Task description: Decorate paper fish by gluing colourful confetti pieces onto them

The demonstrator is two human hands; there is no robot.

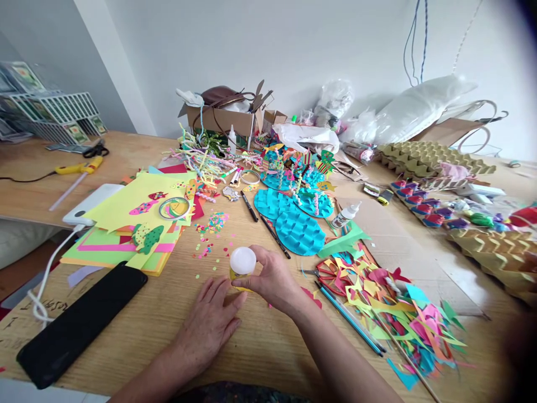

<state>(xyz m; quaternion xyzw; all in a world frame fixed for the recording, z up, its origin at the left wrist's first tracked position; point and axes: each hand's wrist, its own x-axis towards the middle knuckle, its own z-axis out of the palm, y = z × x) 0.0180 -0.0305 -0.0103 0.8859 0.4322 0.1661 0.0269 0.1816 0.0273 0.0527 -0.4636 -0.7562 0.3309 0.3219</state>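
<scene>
My right hand is closed around a small jar with a white lid and something yellow showing below the lid. My left hand lies low over the wooden table, fingers stretched out, their tips beside the jar's base. Round paper confetti is scattered just beyond the jar. A red paper piece lies partly behind my right wrist. Further off are a black pen, a dark pencil and blue scalloped paper ovals with paper fish and twisted strips standing behind them.
Coloured paper sheets and a black phone are on the left. Paper scraps, scissors and a glue bottle lie on the right. Egg trays and a cardboard box stand further back.
</scene>
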